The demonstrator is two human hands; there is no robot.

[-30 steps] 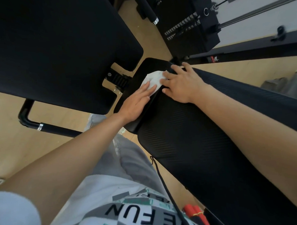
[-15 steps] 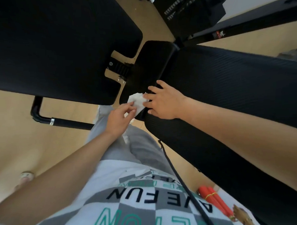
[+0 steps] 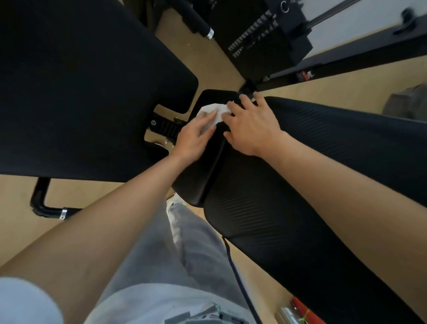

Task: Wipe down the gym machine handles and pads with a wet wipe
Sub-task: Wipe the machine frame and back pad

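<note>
Compared with half a second ago, the wet wipe (image 3: 214, 112) is found at the far end of the narrow pad (image 3: 198, 179) rather than at its near end, and both hands are seen carried up with it.

The wipe is pressed flat against the pad by the left hand (image 3: 193, 138), whose fingers are laid straight over the wipe's near-left part; nothing is gripped. The right hand (image 3: 252, 125) is spread flat just to the right, where the narrow pad meets the long ribbed pad (image 3: 270, 208), and only the wipe's right edge is touched by its fingertips. No curl is seen in either hand.

The narrow pad's long axis is run from near, by the person's leg, to far, towards the weight stack (image 3: 258, 35). With the wipe at the far limit, the next stroke is judged to be a pull back towards the body along that axis. The left hand is the better placed for it, being already on the wipe. The ribbed pad is reached to the right, and the large pad (image 3: 69, 82) is set apart on the left.
</note>
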